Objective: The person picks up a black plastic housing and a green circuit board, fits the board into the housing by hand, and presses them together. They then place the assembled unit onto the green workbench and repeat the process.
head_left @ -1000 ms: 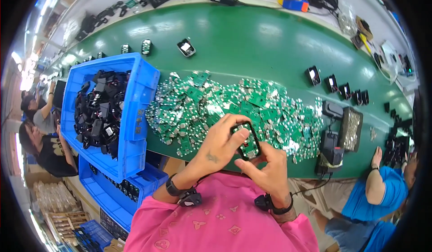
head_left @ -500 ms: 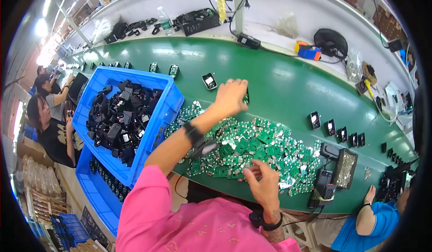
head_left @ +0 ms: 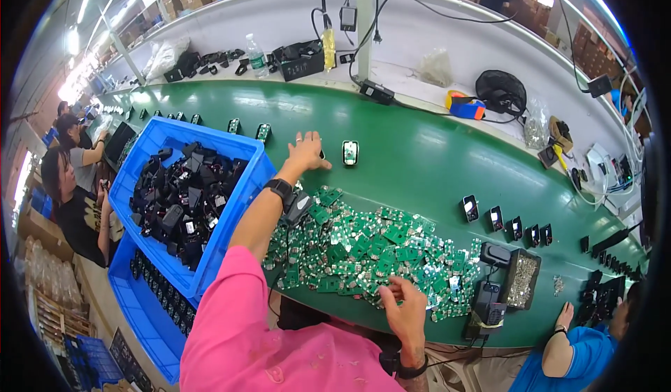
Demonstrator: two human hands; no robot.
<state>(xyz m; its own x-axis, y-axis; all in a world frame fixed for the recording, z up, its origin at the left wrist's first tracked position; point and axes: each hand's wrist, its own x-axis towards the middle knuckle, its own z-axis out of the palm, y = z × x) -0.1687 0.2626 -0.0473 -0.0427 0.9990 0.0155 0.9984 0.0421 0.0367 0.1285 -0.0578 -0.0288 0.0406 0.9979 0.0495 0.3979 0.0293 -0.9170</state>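
Observation:
My left hand (head_left: 305, 152) reaches across the green table, its fingers bent down round a small black case (head_left: 323, 154) that they mostly hide. Just right of it stands another black case (head_left: 350, 153) with a white and green inside facing up. Below my left forearm spreads a heap of green circuit boards (head_left: 377, 241). My right hand (head_left: 405, 307) hovers at the heap's near edge, fingers loosely curled, thumb apart, nothing visible in it. A dark rounded device (head_left: 298, 207) lies by my left wrist.
To my left, a blue crate (head_left: 258, 182) of black parts sits over another blue crate (head_left: 157, 343). Several cases (head_left: 470, 209) line the right side, near a tray of small metal parts (head_left: 521, 280). Co-workers sit at both sides, one in a blue shirt (head_left: 576, 353).
My left hand has let go of one case, now standing by itself, and moved left onto the other. My right hand has barely moved. The whole view has shifted slightly.

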